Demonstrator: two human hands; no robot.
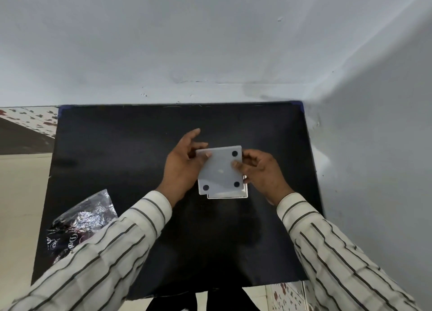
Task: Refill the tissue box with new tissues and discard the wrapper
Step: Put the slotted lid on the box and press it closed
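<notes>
Sleeves [98, 259]: striped cuffs entered from the near edge, both forearms reaching inward over the table [121, 147].
Wrapper [81, 219]: lay crumpled at the near left of the dark surface, well apart from both hands; judged set aside until disposal.
Tissue box [228, 195]: sat at the table's centre, underside up, only its near rim showing.
Base panel [221, 170]: grey plate with black feet, held tilted over the box, probably for closing.
Left hand [184, 165]: clamped on the panel's left edge, thumb on top.
Right hand [261, 170]: clamped on the right edge.
</notes>
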